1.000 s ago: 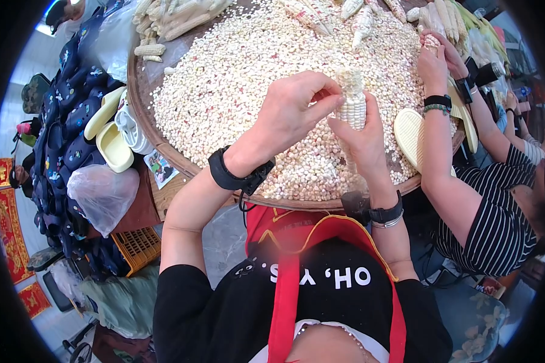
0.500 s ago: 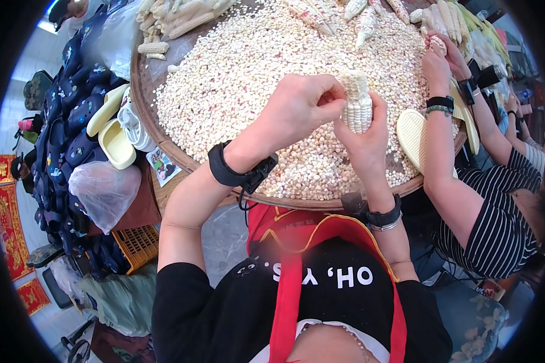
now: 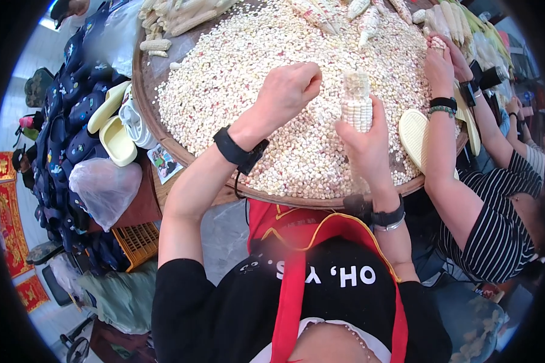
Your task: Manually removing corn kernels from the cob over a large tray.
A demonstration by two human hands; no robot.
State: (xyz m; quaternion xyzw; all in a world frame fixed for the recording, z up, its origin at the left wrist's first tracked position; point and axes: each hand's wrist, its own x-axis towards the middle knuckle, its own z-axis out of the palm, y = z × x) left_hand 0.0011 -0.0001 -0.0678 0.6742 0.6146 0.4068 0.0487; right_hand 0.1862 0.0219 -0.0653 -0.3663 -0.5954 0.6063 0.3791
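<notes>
My right hand (image 3: 364,138) grips a pale corn cob (image 3: 356,103) upright, its top part stripped of kernels. My left hand (image 3: 287,91) is curled into a fist just left of the cob, a small gap between them. Whether it holds anything I cannot tell. Both hands hover over a heap of loose white corn kernels (image 3: 242,66) filling a big round woven tray (image 3: 181,156). Each wrist wears a black band.
A person in a striped shirt at the right works a cob with both hands (image 3: 440,57) over the tray. Whole cobs (image 3: 175,15) lie at the far rim. Yellow slippers (image 3: 116,140), a plastic bag (image 3: 106,189) and an orange crate (image 3: 138,242) sit at the left.
My left hand has pulled off the cob and moved slightly left, closing into a fist. My right hand still holds the cob, a little higher and more upright.
</notes>
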